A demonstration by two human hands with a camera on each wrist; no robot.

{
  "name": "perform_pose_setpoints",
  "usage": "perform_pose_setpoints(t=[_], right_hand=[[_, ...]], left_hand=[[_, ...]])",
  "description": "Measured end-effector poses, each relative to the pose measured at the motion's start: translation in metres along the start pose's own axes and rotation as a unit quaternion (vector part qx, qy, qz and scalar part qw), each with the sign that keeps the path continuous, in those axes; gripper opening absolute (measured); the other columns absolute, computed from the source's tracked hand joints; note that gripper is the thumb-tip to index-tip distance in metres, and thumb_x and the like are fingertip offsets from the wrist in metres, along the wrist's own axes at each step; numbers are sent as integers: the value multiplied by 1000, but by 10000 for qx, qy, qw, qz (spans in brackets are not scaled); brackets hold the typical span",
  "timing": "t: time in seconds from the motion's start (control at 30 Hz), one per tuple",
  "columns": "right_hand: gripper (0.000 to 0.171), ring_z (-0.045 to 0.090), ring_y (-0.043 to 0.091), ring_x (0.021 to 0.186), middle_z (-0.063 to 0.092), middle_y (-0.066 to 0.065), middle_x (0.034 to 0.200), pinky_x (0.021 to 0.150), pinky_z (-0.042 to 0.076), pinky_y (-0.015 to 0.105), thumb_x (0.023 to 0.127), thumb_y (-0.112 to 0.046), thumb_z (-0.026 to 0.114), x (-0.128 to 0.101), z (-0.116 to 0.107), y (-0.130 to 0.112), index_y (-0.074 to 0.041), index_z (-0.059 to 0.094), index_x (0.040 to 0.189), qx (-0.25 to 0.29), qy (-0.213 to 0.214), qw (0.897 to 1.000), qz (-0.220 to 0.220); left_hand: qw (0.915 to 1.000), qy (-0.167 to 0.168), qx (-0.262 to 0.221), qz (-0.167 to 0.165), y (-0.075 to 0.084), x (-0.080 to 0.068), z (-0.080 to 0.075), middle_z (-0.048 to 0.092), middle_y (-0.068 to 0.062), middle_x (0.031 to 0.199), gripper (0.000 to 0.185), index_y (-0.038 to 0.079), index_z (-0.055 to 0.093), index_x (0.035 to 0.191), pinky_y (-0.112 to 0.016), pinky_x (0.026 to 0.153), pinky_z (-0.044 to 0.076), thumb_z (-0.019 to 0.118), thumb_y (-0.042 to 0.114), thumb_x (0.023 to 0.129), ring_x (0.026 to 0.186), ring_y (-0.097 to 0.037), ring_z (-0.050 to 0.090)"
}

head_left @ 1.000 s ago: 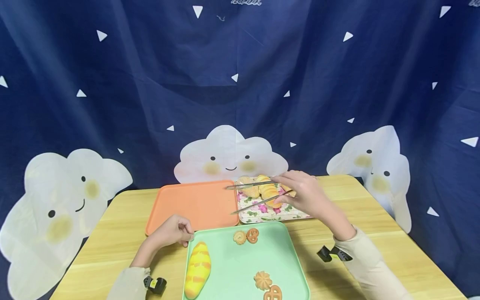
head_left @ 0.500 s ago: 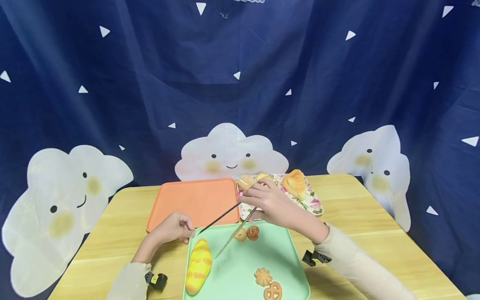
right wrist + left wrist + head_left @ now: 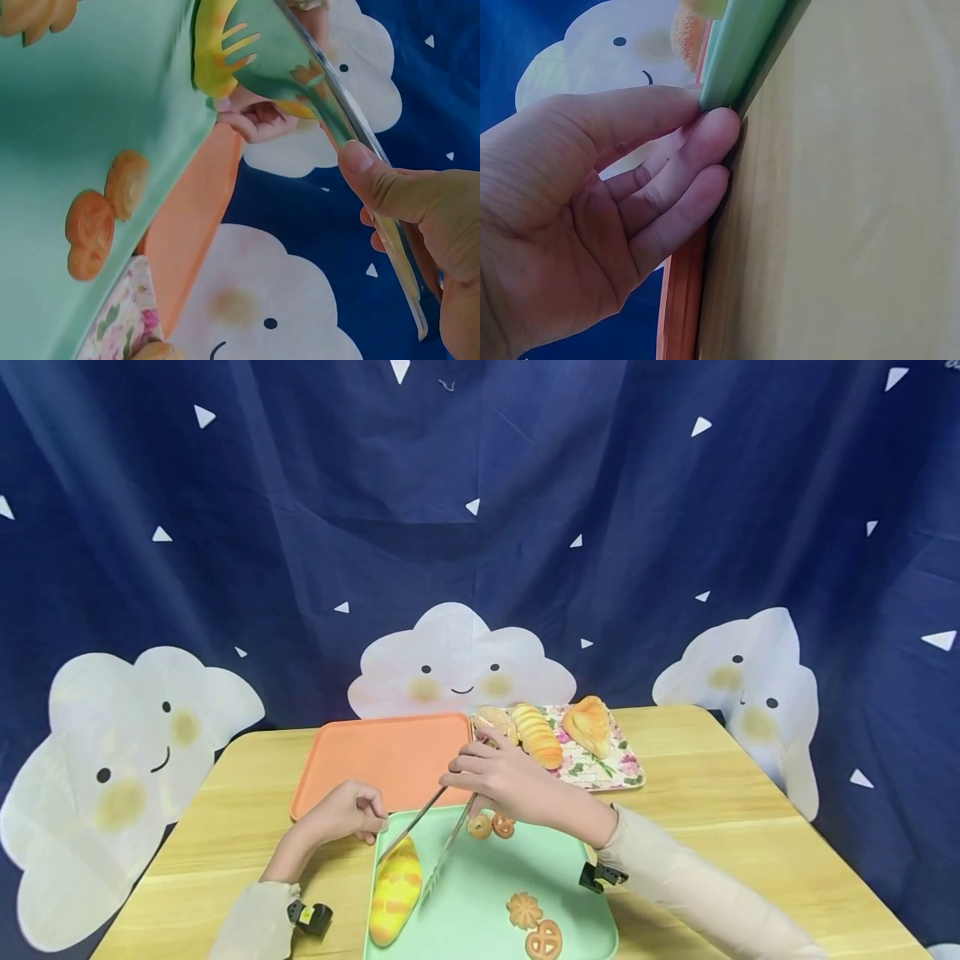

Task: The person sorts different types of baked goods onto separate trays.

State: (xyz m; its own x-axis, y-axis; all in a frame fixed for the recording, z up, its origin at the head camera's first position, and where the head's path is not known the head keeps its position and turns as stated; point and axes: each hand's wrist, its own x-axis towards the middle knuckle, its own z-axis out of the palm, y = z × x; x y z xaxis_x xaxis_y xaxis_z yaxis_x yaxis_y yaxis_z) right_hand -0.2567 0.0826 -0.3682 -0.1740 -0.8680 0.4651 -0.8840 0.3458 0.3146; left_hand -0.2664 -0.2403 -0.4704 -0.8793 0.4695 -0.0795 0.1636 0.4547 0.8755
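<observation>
2 prongs of the long metal tongs [image 3: 431, 835] in the right hand [image 3: 501, 783] straddle the yellow striped bread loaf [image 3: 395, 890] on the mint-green plastic tray [image 3: 491, 893], left hand [image 3: 347, 812] pinching its corner: squeeze mid-loaf, lift level.

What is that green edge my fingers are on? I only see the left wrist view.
Observer: It is the corner of a green tray; your left hand pinches it.
Operator: Anything on it?
Observer: A long yellow bread and four small cookies; one is at.
Operator: And the other hand?
Observer: The right hand holds metal tongs, tips open on either side of the bread's far end.
</observation>
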Motion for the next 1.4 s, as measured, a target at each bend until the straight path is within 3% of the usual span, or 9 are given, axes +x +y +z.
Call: perform_pose_setpoints(t=[0.4, 0.7, 0.9, 1.07, 1.4], right_hand=[[58, 61, 11, 107, 70, -13, 109, 109, 40, 41, 64, -45, 83, 10, 16, -8, -28, 72, 119, -291, -257, 9992, -104], [52, 61, 10, 107, 71, -13, 109, 105, 41, 42, 69, -43, 81, 7, 27, -11, -29, 72, 118, -468, -195, 9987, -70], [40, 60, 8, 105, 70, -15, 107, 107, 40, 44, 76, -39, 79, 4, 25, -13, -29, 73, 114, -463, -120, 9989, -27], [41, 60, 8, 101, 71, -14, 104, 105, 40, 43, 72, -38, 80, 0, 21, -15, -26, 75, 112, -230, 38, 9997, 18], [35, 59, 10, 99, 69, -12, 100, 99, 39, 43, 77, -36, 81, -17, 6, -9, -22, 73, 109, -20, 377, 9990, 259]], left_hand=[[9997, 62, 213, -76, 3, 0, 1, 66, -8, 68, 11, -2, 65, 80, -32, 58, 60, 74, 0, 86, 58, -22, 68], [9996, 31, 270, -65, 3, 0, 1, 65, -9, 67, 11, -3, 65, 80, -32, 57, 58, 74, -1, 87, 57, -23, 68], [9997, 5, 237, -42, 3, 0, 1, 65, -9, 68, 11, -3, 65, 80, -32, 57, 59, 74, 0, 87, 58, -23, 68], [9999, -27, 96, 17, 2, -1, 0, 66, -15, 69, 11, -3, 65, 81, -34, 57, 59, 74, 1, 87, 58, -26, 68], [9998, -67, 157, 102, 3, -1, 0, 67, -14, 69, 12, -3, 65, 81, -34, 57, 59, 74, 1, 87, 58, -26, 68]])
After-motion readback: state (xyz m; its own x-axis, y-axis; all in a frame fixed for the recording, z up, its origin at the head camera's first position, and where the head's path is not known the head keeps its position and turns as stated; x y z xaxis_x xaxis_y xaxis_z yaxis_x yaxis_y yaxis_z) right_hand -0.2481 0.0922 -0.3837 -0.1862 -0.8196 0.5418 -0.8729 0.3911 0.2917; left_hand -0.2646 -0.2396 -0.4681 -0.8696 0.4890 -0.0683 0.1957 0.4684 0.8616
